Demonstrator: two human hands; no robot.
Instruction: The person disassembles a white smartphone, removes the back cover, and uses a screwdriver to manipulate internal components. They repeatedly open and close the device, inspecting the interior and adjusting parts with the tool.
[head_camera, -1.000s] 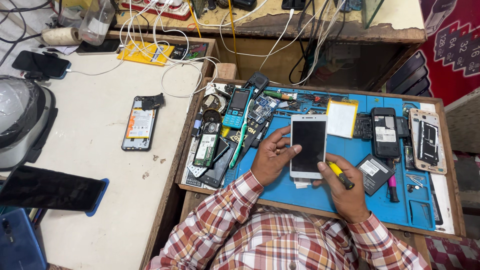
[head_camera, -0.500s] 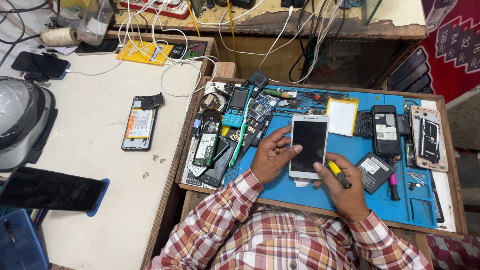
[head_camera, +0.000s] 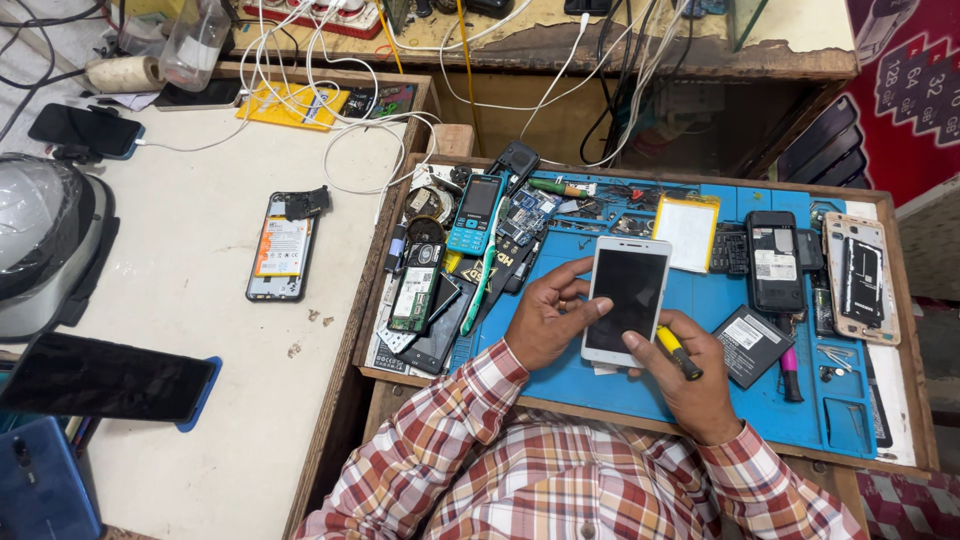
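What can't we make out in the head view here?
- Tip of the yellow tool: hidden behind the right hand.
- White phone: lower edge covered by both hands; left hand grips its side.
- Parts pile: too small and overlapped to identify.
- Helmet: cut off by left frame edge.

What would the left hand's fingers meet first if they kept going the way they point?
The left hand points right, fingers already touching the white phone, so the phone comes first.

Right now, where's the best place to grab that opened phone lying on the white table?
Take the opened phone by its two long edges, coming from above. It lies flat and alone on the white table, long sides free; avoid the exposed battery face and the black part at its top.
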